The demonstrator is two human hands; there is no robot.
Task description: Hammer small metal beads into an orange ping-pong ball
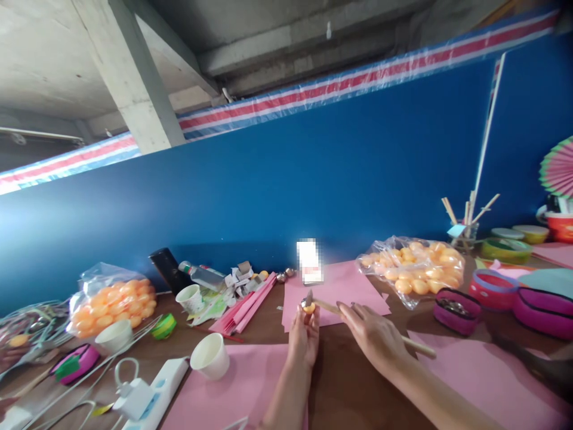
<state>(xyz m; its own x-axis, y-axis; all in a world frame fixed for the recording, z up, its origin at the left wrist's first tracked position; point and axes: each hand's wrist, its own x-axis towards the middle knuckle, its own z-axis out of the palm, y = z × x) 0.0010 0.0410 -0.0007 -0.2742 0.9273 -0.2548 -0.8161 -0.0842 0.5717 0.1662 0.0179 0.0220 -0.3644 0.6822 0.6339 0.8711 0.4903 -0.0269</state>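
Observation:
Over the brown table, my left hand (305, 337) is closed, its fingertips pinching a small orange ball (308, 309) whose upper part looks dark and shiny. My right hand (373, 334) is wrapped round the pale wooden handle of a brush (328, 306). The brush's dark tip points left and seems to touch the top of the ball. Behind the ball lies a pink paper sheet (358, 283). A bright phone-like screen (310, 263), blurred out, stands upright on that sheet.
Bags of orange balls (111, 304) and paler balls (416, 263) flank the middle. A white cup (210, 356) and power strip (156, 394) stand left. Purple pouches (456, 310) and a jar of sticks (465, 233) are right. A blue partition (286, 179) closes the back.

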